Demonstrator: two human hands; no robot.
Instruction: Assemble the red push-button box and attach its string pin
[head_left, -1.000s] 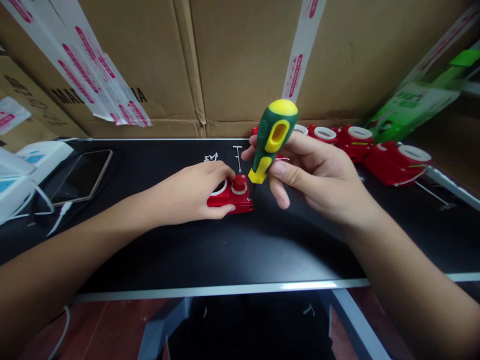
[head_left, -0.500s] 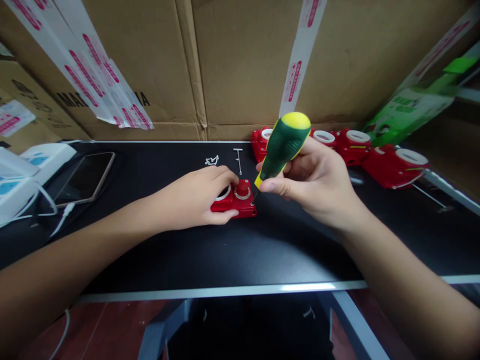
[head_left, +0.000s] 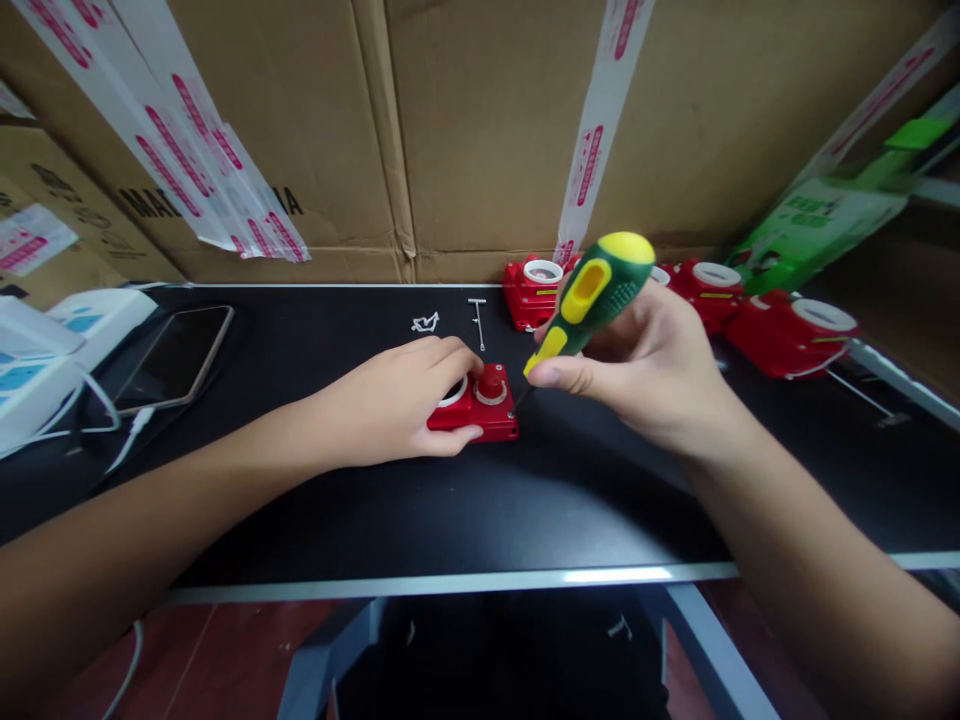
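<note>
My left hand (head_left: 405, 400) is wrapped over the left part of a small red box (head_left: 495, 425) that lies on the black table. The box carries a round red knob (head_left: 491, 383) and a white ring, partly covered by my fingers. In my right hand (head_left: 637, 370) is a screwdriver (head_left: 589, 300) with a green and yellow handle, pinched near its lower end and leaning to the right. Its thin shaft points down at a screw on the box's right corner; whether the tip touches is too small to tell.
Behind lie a T-shaped metal piece (head_left: 479, 322) and a white twisted bit (head_left: 425, 322). Several red boxes (head_left: 787, 335) with white rings line the back right, near a green package (head_left: 817, 230). A phone (head_left: 180, 355) and a white power strip (head_left: 45, 360) are left. Cardboard (head_left: 480, 130) stands behind.
The screwdriver handle has turned and now leans further right, with its yellow side showing. Its shaft has tilted at the box's corner. My left hand keeps hold of the red box.
</note>
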